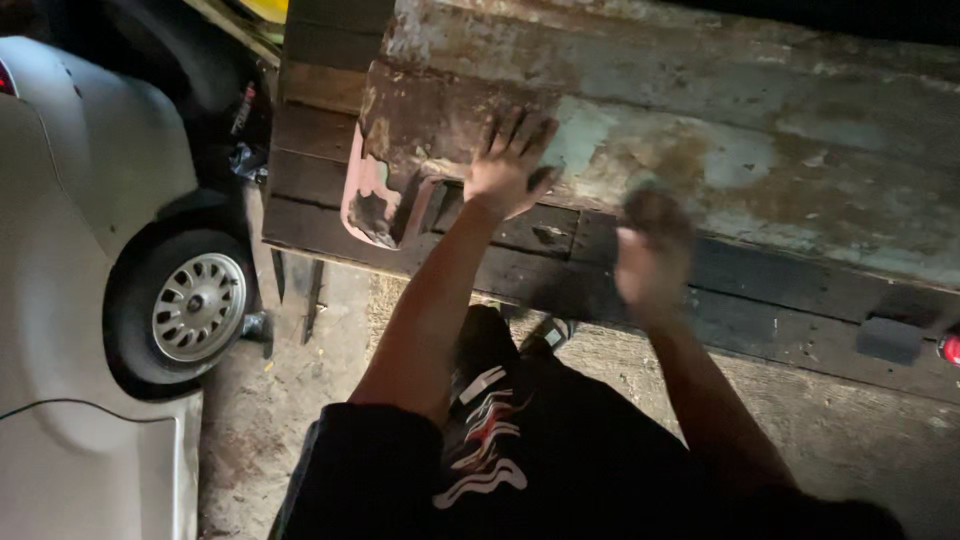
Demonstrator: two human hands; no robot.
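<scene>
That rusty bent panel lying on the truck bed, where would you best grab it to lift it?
Probably by the curled pinkish lip overhanging the bed's near-left edge, coming from below and the left: that bent edge sticks out free, giving fingers something to hook. The left hand only presses flat on top of the panel; the right hand is blurred.

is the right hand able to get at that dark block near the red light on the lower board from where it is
Probably yes. The right hand is blurred over the dark lower board, and the dark block sits further along the same board, with nothing visible between them. The left hand is flat on the rusty panel.
</scene>
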